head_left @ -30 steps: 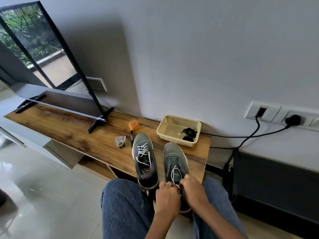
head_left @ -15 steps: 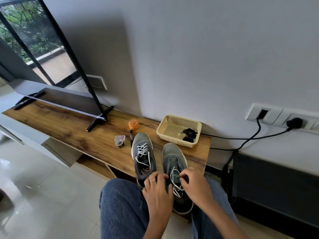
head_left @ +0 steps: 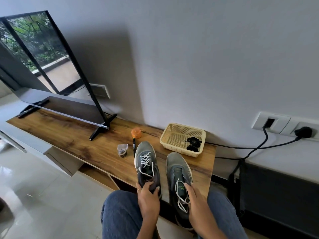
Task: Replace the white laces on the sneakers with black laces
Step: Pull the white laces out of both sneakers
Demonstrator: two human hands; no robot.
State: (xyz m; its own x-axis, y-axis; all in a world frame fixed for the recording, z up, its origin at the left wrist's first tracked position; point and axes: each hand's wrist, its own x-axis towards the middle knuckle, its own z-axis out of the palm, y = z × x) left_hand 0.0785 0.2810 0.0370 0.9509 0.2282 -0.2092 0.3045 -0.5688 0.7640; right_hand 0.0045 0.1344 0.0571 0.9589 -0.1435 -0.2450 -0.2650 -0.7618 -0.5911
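Two grey sneakers stand side by side on the wooden bench (head_left: 69, 135). The left sneaker (head_left: 145, 163) is fully threaded with a white lace, and my left hand (head_left: 148, 197) grips its heel. The right sneaker (head_left: 179, 173) has its white lace (head_left: 181, 199) pulled out of the upper eyelets and lying loose over the tongue. My right hand (head_left: 195, 202) rests on that sneaker's right side and touches the loose lace. Black laces (head_left: 193, 143) lie bundled in a cream basket (head_left: 165, 140) behind the sneakers.
Left of the sneakers lie a black marker (head_left: 134, 147), a tape roll (head_left: 122, 150) and an orange lidded jar (head_left: 136, 133). A TV (head_left: 43, 66) stands on the bench's left half. Black cables (head_left: 250, 147) run from wall sockets at the right. My knees in jeans are below.
My left hand has moved from the right sneaker to the left sneaker's heel. My right hand has slid down the right sneaker's side. More of the right lace now lies loose.
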